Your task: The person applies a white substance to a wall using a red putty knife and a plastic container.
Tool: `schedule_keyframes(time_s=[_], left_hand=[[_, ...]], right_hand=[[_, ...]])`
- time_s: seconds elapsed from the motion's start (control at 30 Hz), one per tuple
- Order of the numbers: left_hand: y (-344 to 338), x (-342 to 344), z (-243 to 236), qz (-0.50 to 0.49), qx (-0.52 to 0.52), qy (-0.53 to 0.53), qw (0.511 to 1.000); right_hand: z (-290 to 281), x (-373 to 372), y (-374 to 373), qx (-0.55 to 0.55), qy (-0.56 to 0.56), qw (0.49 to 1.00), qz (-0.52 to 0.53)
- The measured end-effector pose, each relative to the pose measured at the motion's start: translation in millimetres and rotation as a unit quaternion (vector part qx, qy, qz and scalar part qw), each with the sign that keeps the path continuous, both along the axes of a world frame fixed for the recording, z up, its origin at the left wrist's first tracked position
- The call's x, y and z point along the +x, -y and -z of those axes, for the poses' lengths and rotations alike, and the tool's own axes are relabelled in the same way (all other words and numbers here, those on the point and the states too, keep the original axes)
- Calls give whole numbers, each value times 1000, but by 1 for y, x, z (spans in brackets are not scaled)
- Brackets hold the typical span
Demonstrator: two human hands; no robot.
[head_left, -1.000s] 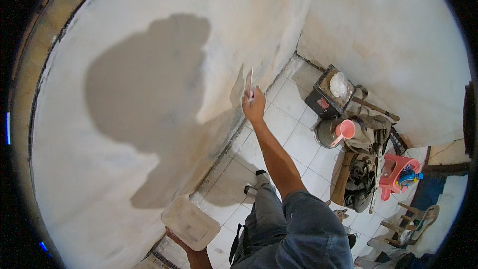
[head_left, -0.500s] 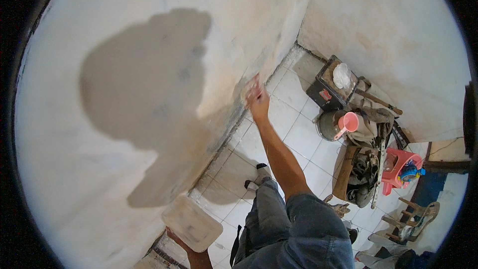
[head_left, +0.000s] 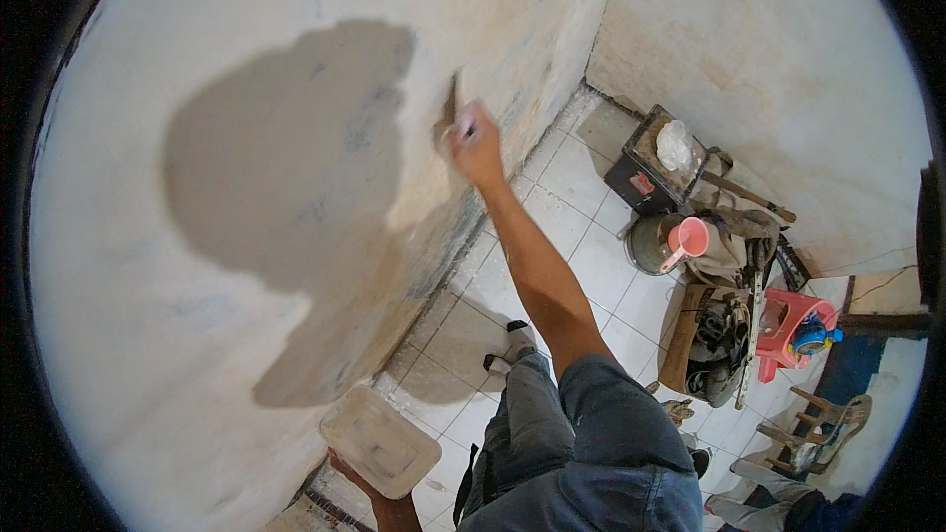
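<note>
My right hand is raised against the pale plastered wall, its fingers closed round a thin flat scraper. Motion blurs the hand, and the scraper's handle is hidden in it. Low on the left, my left hand grips the edge of a beige rectangular board with rounded corners, smeared with pale paste. Most of the left fingers are hidden beneath this board. Patchy grey and tan marks show on the wall around my right hand.
White floor tiles run along the wall's foot. To the right stand a black box with a white plastic bag on top, a bucket with a pink dipper, a full carton, a pink stool and a wooden chair.
My right hand has moved up the wall and slightly left, away from the bottom edge, with the scraper in it. The left hand and board have stayed in nearly the same place.
</note>
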State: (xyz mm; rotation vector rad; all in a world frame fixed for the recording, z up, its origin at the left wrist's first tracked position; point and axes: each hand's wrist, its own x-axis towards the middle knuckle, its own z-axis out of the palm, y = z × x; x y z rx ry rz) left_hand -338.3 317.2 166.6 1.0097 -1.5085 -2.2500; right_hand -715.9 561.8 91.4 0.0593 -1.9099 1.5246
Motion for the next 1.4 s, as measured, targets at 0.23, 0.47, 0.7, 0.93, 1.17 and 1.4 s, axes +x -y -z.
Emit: schedule_keyframes(time_s=[0.23,0.47,0.7,0.93,1.17,1.4], left_hand=[[16,3,12,24,161,-45,986],[36,15,36,15,152,-15,988],[73,21,50,183,228,-2,956],[34,23,46,-17,142,-4,990],[12,9,18,-16,172,-23,985],[32,20,43,6,149,-5,989]], right_hand=[[92,80,7,209,54,976,42],[90,17,-17,135,81,980,125],[150,85,45,265,25,963,-50],[155,37,-12,-514,131,847,-19],[95,-22,-38,-451,130,879,-88],[60,77,43,179,-11,980,-87]])
